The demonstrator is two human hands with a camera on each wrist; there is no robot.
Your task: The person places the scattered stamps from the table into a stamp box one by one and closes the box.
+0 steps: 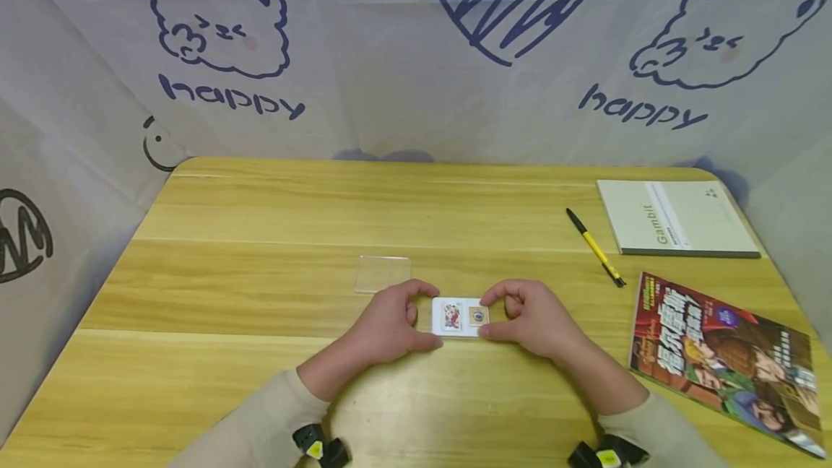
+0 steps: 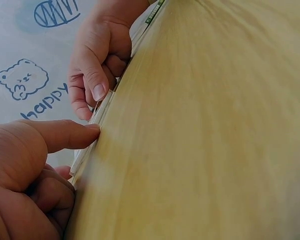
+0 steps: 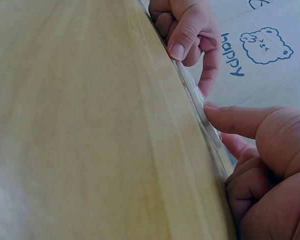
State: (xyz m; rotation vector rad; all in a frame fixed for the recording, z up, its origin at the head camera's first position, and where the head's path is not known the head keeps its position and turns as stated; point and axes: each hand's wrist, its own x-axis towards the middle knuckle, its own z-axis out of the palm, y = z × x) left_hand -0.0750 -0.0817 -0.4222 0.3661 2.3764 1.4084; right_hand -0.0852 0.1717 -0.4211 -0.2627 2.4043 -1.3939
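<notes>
A small white rectangular holder (image 1: 439, 318) lies flat on the table in the head view. On its left half sits a colourful stamp (image 1: 452, 316). A tan stamp (image 1: 479, 317) with a dark round motif is at its right half. My left hand (image 1: 396, 318) grips the holder's left end between thumb and forefinger, at the near and far edges. My right hand (image 1: 533, 318) pinches the tan stamp by its near and far edges, over the holder's right end. In both wrist views the holder (image 2: 86, 155) shows nearly edge-on, so its top is hidden.
A clear plastic cover (image 1: 383, 274) lies behind my left hand. To the right are a yellow and black pen (image 1: 594, 246), a pale notebook (image 1: 676, 219) and a glossy magazine (image 1: 728, 360). Cloth with drawings (image 1: 390, 92) hangs behind the wooden table (image 1: 260, 266).
</notes>
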